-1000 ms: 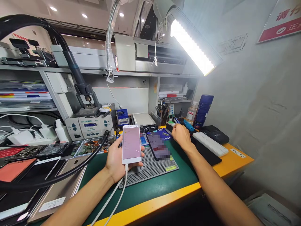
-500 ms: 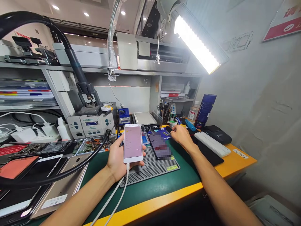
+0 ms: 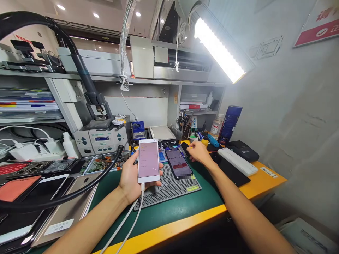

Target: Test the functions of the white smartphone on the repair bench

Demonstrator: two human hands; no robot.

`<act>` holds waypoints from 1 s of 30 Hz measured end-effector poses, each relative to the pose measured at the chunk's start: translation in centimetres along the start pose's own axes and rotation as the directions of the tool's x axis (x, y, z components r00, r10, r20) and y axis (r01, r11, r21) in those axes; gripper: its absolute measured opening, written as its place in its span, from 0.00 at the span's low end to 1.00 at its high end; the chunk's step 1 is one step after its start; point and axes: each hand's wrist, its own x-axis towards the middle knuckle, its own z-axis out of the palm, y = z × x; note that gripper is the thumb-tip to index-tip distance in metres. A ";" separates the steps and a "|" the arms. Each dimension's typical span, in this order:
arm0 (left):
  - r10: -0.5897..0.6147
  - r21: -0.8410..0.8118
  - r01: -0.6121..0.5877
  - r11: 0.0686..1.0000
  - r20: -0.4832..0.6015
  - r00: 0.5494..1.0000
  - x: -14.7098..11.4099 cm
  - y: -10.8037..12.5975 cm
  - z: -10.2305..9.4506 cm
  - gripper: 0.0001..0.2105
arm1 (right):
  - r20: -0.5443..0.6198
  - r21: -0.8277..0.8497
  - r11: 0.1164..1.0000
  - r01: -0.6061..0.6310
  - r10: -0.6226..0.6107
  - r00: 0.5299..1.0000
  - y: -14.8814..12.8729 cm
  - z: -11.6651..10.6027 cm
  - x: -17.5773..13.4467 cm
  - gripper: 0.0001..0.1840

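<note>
My left hand is wrapped round a white smartphone, held upright with its lit pinkish screen facing me. A white charging cable is plugged into its bottom edge and trails down toward me. My right hand reaches over the back right of the mat with its fingers curled together; what they grip, if anything, is hidden. Close to those fingertips is a small black item. Between the hands a dark phone with a timer on its screen lies on a grey perforated pad.
Several phones, one gold-backed, lie at the left under a black hose. A rework station stands behind them. A white power bank-like box, a blue can and a clear bottle stand at the right.
My right hand has drawn slightly left and down, and its fingers have shifted around the small items there. My left hand still holds the smartphone in nearly the same place.
</note>
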 end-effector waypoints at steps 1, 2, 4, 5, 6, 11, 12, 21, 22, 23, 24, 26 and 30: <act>0.000 0.003 0.000 1.000 0.001 1.000 0.0 0.0 0.0 0.29 | 0.007 0.010 1.000 -0.013 0.012 1.000 0.0 0.0 0.0 0.04; 0.003 0.005 -0.003 1.000 0.001 1.000 0.1 0.0 0.0 0.29 | 0.012 0.018 1.000 -0.025 0.025 1.000 0.0 0.1 0.1 0.04; 0.007 0.010 -0.007 1.000 0.000 1.000 0.1 0.0 0.0 0.29 | 0.010 0.026 0.998 -0.049 0.049 0.999 0.1 0.1 0.2 0.05; 0.009 0.011 -0.009 1.000 -0.001 1.000 0.1 0.0 0.0 0.29 | 0.004 0.026 0.998 -0.060 0.060 0.998 0.1 0.0 0.3 0.05; 0.008 0.010 -0.008 1.000 -0.003 1.000 0.0 0.0 0.0 0.29 | -0.004 0.025 0.997 -0.071 0.071 0.997 0.2 0.0 0.3 0.05; 0.002 0.004 -0.002 1.000 -0.006 1.000 -0.1 0.0 0.1 0.28 | -0.012 -0.010 0.994 -0.108 0.108 0.994 0.4 -0.1 0.4 0.11; 0.004 0.006 -0.004 1.000 -0.007 1.000 -0.2 0.0 0.1 0.28 | -0.006 -0.024 0.993 -0.115 0.115 0.993 0.3 -0.1 0.4 0.13; 0.000 0.000 0.000 1.000 0.003 1.000 -0.1 0.1 0.2 0.29 | -0.020 -0.298 0.951 -0.078 0.076 0.997 -0.5 -0.1 -0.4 0.22; -0.001 -0.002 0.001 1.000 0.003 1.000 -0.1 0.1 0.2 0.29 | -0.033 -0.340 0.938 -0.062 0.054 0.998 -0.5 -0.1 -0.6 0.23; -0.002 -0.004 0.002 1.000 0.003 1.000 0.0 0.1 0.2 0.29 | -0.040 -0.379 0.924 -0.045 0.032 0.999 -0.6 0.0 -0.7 0.25; -0.004 -0.006 0.004 1.000 0.002 1.000 0.0 0.1 0.1 0.29 | -0.042 -0.413 0.910 -0.028 0.012 0.999 -0.7 0.1 -0.9 0.26; -0.006 -0.011 0.006 1.000 0.002 1.000 0.0 0.1 0.1 0.29 | -0.030 -0.468 0.884 0.000 -0.015 0.999 -0.8 0.2 -1.2 0.27; -0.005 -0.014 0.005 1.000 0.010 1.000 -0.1 0.0 0.0 0.29 | 0.000 -0.537 0.843 0.033 -0.039 0.999 -0.9 0.5 -1.5 0.24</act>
